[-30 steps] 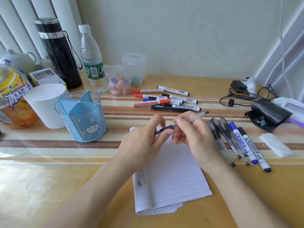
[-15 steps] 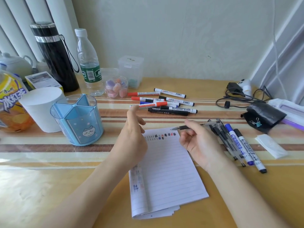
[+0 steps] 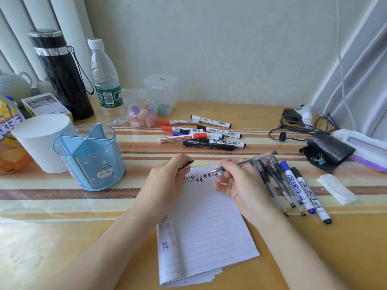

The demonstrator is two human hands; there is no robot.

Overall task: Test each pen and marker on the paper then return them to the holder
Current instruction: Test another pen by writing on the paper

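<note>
Two bare, slender forearms, each with a bare, slim-fingered hand: left hand [image 3: 167, 183], right hand [image 3: 245, 186].

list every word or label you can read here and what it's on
"WHITEBOARD MARKER": on the white-barrelled whiteboard marker in the far pile.
Too small or blurred to read: labels on the other markers, the water bottle label, the yellow drink bottle print, and the pen marks on the paper.

Pale textured wall [image 3: 230, 49], white vertical slats [image 3: 41, 15] at left, wooden table [image 3: 62, 248], striped mat [image 3: 41, 195], soft daylight
</note>
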